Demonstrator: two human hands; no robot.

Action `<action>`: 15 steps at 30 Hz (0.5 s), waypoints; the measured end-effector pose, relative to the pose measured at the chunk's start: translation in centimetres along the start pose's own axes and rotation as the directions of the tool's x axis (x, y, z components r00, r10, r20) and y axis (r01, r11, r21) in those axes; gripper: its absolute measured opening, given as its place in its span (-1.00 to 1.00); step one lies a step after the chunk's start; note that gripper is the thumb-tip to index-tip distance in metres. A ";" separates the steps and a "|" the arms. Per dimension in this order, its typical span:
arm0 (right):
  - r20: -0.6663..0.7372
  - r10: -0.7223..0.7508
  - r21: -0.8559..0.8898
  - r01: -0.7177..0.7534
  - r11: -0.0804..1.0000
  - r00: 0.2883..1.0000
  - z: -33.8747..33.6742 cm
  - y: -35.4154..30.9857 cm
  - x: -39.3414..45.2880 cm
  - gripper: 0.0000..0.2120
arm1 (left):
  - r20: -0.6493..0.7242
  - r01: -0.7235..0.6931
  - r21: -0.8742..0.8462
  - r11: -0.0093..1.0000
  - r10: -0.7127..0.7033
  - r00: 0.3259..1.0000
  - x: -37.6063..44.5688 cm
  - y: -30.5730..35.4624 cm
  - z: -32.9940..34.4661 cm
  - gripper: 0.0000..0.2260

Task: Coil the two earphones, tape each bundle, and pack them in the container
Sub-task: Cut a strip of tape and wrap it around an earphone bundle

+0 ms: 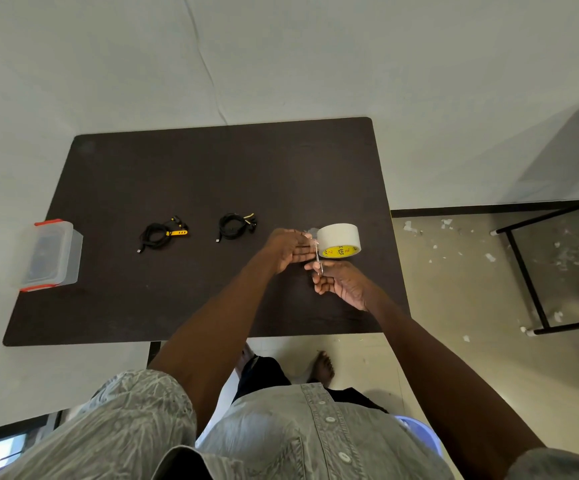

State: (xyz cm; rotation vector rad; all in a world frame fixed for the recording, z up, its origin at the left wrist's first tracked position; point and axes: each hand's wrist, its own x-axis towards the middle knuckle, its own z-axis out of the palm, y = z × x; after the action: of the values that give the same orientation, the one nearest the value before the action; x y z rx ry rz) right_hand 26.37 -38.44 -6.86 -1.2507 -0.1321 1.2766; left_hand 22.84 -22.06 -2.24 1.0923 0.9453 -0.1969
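Head view: the step in hand looks like the taping. Both earphones lie already coiled on the dark table (177, 306): the left bundle (161, 233), with a yellow part, and the right bundle (236, 226), side by side but apart, at mid-table. Neither shows tape on it that I can make out. The container (54, 254), clear with red clips, stands at the table's left edge, well apart from the bundles; I cannot tell whether its lid is on.

The tape roll (339, 240) stands on edge near the right side of the table. A short strip (316, 254) seems to run from the roll toward the near side, thin and hard to see.

The left hand (289, 249) reaches in from the near side, its fingers straight and held together, their tips touching the strip just beside the roll; it grips nothing. The right hand (340, 282) sits just nearer, palm turned left, and pinches the strip's near end between thumb and fingertips. Both forearms stretch out over the table's near edge.

The next move, as I judge it, calls for freeing that strip from the roll with a clean tear, then carrying it left to the right bundle without letting it fold onto itself or stick to the fingers.
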 end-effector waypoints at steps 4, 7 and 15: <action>-0.005 0.009 0.001 -0.009 1.000 1.000 0.0 0.1 0.2 -0.73 | 0.001 -0.005 0.013 1.000 0.005 1.000 0.1 0.0 0.0 -0.90; -0.005 0.007 0.002 -0.007 1.000 1.000 0.0 0.1 0.3 -0.76 | -0.002 0.000 0.022 1.000 0.000 1.000 0.1 0.0 0.0 -0.90; 0.004 -0.010 -0.002 0.010 1.000 1.000 -0.1 0.0 0.2 -0.78 | -0.002 -0.001 0.020 1.000 0.001 1.000 0.3 0.0 0.1 -0.91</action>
State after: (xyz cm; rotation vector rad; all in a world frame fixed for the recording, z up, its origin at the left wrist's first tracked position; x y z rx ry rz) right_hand 26.48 -38.39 -7.01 -1.2476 -0.1427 1.2707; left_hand 23.07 -22.06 -2.48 1.1120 0.9462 -0.2047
